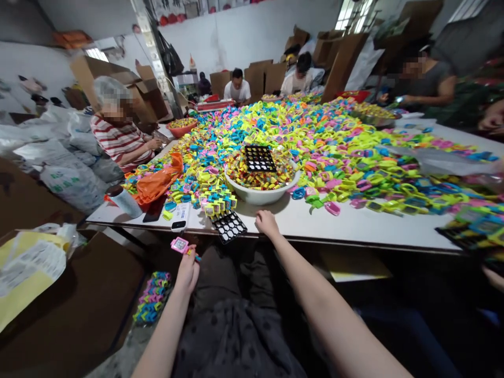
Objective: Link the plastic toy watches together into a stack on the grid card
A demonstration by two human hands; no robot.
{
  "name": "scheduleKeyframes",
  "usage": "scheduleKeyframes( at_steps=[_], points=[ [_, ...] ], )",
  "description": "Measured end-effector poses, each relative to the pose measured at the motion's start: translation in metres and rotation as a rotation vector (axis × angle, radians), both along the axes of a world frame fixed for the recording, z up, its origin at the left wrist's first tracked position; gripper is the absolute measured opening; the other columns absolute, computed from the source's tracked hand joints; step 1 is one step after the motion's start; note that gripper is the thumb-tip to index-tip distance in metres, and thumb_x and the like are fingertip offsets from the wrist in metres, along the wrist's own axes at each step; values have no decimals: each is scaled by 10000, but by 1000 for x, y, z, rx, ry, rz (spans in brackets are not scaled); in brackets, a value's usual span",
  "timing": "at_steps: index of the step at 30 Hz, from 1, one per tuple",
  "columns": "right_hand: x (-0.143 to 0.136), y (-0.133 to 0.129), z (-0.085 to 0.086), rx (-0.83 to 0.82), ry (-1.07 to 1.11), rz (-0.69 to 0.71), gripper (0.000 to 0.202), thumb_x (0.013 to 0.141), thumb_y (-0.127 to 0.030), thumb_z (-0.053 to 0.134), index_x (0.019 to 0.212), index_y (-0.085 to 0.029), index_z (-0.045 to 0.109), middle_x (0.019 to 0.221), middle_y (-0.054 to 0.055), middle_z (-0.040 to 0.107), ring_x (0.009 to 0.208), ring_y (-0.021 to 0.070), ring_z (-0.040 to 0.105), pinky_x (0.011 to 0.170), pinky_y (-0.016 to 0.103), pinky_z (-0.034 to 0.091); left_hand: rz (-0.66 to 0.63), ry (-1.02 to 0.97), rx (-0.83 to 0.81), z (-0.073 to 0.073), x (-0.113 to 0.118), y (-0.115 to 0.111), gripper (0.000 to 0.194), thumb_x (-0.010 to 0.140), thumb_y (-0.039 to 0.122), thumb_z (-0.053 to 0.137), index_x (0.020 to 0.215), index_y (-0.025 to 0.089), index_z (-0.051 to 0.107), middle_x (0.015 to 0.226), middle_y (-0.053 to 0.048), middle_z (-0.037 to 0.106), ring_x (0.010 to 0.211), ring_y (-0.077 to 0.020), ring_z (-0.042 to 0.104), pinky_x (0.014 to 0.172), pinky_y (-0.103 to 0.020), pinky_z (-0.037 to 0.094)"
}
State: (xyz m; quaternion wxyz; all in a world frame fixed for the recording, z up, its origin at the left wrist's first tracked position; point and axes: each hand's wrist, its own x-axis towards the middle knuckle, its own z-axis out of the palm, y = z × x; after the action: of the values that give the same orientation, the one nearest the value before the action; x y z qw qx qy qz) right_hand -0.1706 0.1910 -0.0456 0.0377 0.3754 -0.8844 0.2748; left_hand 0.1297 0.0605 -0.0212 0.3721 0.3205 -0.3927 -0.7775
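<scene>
Between the fingers of my left hand (188,274), low in front of the table's edge, is a pink toy watch (179,244); bits of yellow and blue show by the fingertips. My right hand (268,223) is at the table's front edge with its fingers curled closed, and whatever may be inside them is hidden. Just behind it stands a white basin (260,196) full of small colourful pieces, with a black grid tray (260,158) lying on top. Left of my right hand, another black tray (229,227) touches a stack of toy watches (218,202).
A heap of colourful toy watches (338,139) covers much of the white table (271,220). At the left are a bottle (125,201), an orange bag (161,181) and a small white box (181,214). Bundled watches (152,296) lie below. Several people sit around.
</scene>
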Motion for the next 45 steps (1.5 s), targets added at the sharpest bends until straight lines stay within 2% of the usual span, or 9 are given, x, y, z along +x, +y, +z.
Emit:
scheduleKeyframes(
  at_steps=[3, 7, 9, 15, 18, 24, 34, 39, 45],
  points=[
    [0, 0, 1, -4, -7, 2, 255, 781, -200, 412, 941, -164, 608, 933, 62, 598, 903, 171, 479, 803, 264, 308, 9, -93, -180, 0, 1, -5, 379, 664, 294, 687, 1006, 182, 568, 817, 9, 531, 656, -28, 468, 634, -126, 404],
    [0, 1, -1, -14, -8, 8, 249, 778, -197, 415, 919, -156, 616, 922, 78, 599, 888, 177, 473, 782, 270, 297, 231, -178, -358, 5, -6, -10, 415, 614, 233, 710, 1000, 136, 594, 947, -44, 587, 817, -79, 547, 778, -184, 441],
    [0, 0, -2, -21, -4, 5, 238, 775, -200, 422, 901, -161, 621, 915, 76, 598, 886, 179, 471, 772, 272, 294, 282, -200, -399, 8, -13, -14, 385, 598, 219, 710, 952, 112, 605, 956, -70, 601, 852, -120, 569, 828, -249, 455],
    [0, -1, -1, -14, -10, -8, 227, 765, -197, 431, 869, -163, 631, 899, 72, 596, 866, 178, 468, 758, 275, 290, 113, -286, -615, 11, -56, -34, 318, 594, 227, 701, 867, 83, 626, 904, -102, 628, 864, -196, 597, 854, -344, 468],
    [0, -1, -1, -21, -10, -17, 219, 765, -194, 429, 837, -162, 633, 875, 69, 598, 853, 174, 468, 743, 274, 285, 30, -425, -748, 6, -79, -45, 273, 627, 250, 679, 847, 93, 645, 867, -94, 637, 871, -212, 594, 873, -360, 451],
    [-3, -2, -1, -24, -10, -23, 211, 756, -193, 438, 822, -157, 636, 873, 71, 601, 839, 173, 465, 729, 277, 279, -48, -490, -768, -11, -102, -52, 276, 653, 243, 648, 892, 107, 646, 907, -82, 640, 911, -220, 578, 871, -361, 434],
    [-4, -3, -1, -9, -30, -27, 230, 762, -197, 427, 860, -169, 633, 900, 62, 595, 850, 170, 459, 751, 278, 274, -46, -585, -880, -26, -106, -53, 239, 699, 272, 617, 893, 137, 656, 910, -69, 639, 909, -204, 576, 831, -307, 440],
    [-3, -4, 1, 21, -48, -35, 239, 767, -203, 422, 875, -170, 633, 907, 60, 589, 862, 168, 451, 758, 272, 273, -41, -551, -932, -30, -100, -51, 262, 713, 319, 607, 902, 144, 657, 935, -56, 636, 906, -184, 579, 832, -277, 440],
    [-3, -4, 2, 49, -25, -44, 222, 771, -205, 428, 877, -186, 622, 916, 50, 586, 866, 162, 452, 760, 268, 277, -41, -551, -866, -25, -102, -48, 213, 674, 243, 640, 848, 123, 666, 877, -59, 647, 872, -178, 589, 793, -246, 453]
  ],
)
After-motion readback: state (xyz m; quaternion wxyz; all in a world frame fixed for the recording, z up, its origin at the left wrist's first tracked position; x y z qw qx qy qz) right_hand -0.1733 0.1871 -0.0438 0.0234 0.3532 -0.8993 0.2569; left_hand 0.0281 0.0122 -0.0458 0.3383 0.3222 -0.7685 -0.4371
